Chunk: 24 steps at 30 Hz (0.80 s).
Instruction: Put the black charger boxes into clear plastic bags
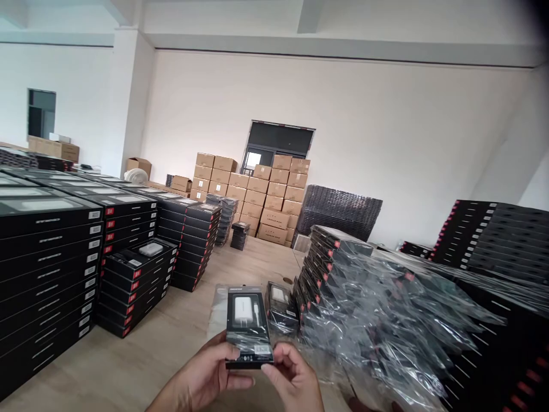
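The black box (247, 326) carries a line of pale writing across its top and a white sticker with fine print near its lower edge, both too small and blurred to read. A window in its lid shows a white charger and a cable. A clear plastic sleeve wraps the box and sticks out past its far end.

The left hand (201, 377) comes in from the near edge of the bench (180, 343) with its palm turned up, its fingers curled under the box's near left corner and its thumb lying along the box's near edge. The right hand (295, 380) pinches the near right corner between thumb and forefinger. The box is held tilted up towards the camera, over the near middle of the bench.

Just beyond it a second sleeved box (281, 306) lies on the wood. Towards the right edge, rows of sleeved boxes (343, 274) lean in a shiny heap. Along the left edge stand tall stacks of black boxes (43, 269), each end bearing a small red tag and a white label, unreadable at this size. A lower stack (137, 280) beside them has a sleeved box on top.

Past the far edge stand brown cartons (257, 194) with dark print that cannot be made out, and a pile of black trays (338, 212).
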Motion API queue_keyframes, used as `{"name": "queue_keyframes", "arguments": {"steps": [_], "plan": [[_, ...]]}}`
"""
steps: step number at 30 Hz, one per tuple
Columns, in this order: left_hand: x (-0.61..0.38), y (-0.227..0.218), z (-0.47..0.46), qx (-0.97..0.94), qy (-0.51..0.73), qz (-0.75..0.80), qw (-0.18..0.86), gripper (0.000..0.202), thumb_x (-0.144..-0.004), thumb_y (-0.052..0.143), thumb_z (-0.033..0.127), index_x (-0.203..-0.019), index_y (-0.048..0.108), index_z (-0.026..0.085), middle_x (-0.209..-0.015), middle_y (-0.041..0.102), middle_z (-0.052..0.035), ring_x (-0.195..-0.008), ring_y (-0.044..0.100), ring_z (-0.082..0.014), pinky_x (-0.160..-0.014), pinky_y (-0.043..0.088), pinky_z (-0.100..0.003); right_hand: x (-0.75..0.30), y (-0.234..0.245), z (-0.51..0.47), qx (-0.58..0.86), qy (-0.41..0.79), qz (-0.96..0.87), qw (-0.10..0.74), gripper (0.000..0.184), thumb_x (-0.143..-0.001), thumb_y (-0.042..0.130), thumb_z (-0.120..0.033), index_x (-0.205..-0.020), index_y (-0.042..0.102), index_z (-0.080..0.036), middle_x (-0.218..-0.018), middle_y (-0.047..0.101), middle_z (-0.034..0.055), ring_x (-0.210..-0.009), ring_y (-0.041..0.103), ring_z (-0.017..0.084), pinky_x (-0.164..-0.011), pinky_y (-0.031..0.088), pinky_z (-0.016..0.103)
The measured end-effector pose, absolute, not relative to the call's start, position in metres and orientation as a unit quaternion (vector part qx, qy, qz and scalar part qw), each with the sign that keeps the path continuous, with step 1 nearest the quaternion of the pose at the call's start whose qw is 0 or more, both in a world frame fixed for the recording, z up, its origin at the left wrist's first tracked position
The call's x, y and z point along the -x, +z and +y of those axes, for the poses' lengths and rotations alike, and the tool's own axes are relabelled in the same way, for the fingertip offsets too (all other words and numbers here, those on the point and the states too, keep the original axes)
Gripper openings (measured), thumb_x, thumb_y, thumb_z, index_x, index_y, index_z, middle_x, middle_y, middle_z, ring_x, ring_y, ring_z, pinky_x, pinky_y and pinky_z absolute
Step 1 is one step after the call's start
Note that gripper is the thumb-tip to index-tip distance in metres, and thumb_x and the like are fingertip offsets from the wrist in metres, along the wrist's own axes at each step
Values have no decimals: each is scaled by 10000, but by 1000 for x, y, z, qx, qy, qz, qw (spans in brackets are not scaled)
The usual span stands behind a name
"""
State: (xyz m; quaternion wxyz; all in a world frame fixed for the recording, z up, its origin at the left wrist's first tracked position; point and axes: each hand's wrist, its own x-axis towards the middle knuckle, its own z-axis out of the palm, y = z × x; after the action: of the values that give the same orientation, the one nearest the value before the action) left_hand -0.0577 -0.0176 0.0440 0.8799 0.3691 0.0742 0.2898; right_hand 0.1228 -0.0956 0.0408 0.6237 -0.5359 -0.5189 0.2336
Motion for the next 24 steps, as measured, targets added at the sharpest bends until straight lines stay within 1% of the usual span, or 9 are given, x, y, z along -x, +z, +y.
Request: {"name": "queue_keyframes", "arguments": {"steps": [4,7,9,10,13,15,18,21,24], "plan": [[54,42,-14,-325,299,96,892,316,-781,546,232,-1063,603,101,-1069,708,-170,-976,677,-256,-861,496,-367,-118,39,-95,548,248,-507,617,352,-657,777,-478,-593,566,-204,-528,502,-56,-486,463,104,-471,397,219],[55,41,-15,-362,299,113,876,323,-769,537,227,-1059,598,98,-1036,715,-166,-922,691,-251,-811,513,-355,-116,44,-97,524,322,-422,666,390,-680,728,-572,-856,647,-233,-680,633,-22,-568,563,140,-424,391,202],[55,42,-19,-414,284,112,858,353,-758,562,234,-1089,590,113,-1006,715,-144,-859,695,-245,-746,528,-351,-116,47,-99,505,406,-357,673,496,-721,667,-615,-1065,623,-259,-864,706,17,-669,639,177,-422,408,207],[54,43,-22,-447,277,116,843,367,-761,584,255,-1103,585,123,-988,713,-131,-826,693,-238,-711,533,-344,-115,48,-100,496,444,-335,667,511,-737,650,-612,-1095,621,-248,-917,724,36,-721,666,198,-450,441,223],[51,45,-29,-571,292,169,749,374,-760,664,368,-1050,604,141,-862,696,-72,-677,656,-184,-582,508,-276,-115,46,-99,469,505,-280,668,439,-707,698,-555,-925,694,-174,-876,757,64,-822,696,245,-636,528,298],[49,46,-32,-646,329,191,662,328,-710,730,359,-935,639,139,-757,664,-23,-627,605,-145,-546,468,-228,-115,42,-98,454,521,-217,690,400,-665,745,-515,-858,713,-166,-816,766,51,-812,702,240,-688,534,305],[49,48,-31,-690,348,184,607,187,-720,715,293,-782,672,122,-684,638,-4,-629,576,-130,-552,455,-208,-114,38,-96,431,549,-151,700,323,-630,802,-411,-833,722,-174,-752,766,19,-708,698,193,-636,522,260],[51,50,-30,-685,340,192,615,283,-811,612,338,-666,666,101,-616,644,-25,-538,564,-112,-522,441,-211,-110,37,-96,409,586,-130,687,236,-621,820,-343,-746,717,-172,-645,741,-5,-570,656,144,-532,484,214],[54,53,-30,-656,328,172,658,288,-787,645,364,-670,669,101,-635,668,-39,-527,564,-101,-541,447,-212,-105,39,-98,389,612,-125,677,199,-619,828,-310,-697,708,-171,-567,705,-28,-488,609,107,-467,447,180]]}}
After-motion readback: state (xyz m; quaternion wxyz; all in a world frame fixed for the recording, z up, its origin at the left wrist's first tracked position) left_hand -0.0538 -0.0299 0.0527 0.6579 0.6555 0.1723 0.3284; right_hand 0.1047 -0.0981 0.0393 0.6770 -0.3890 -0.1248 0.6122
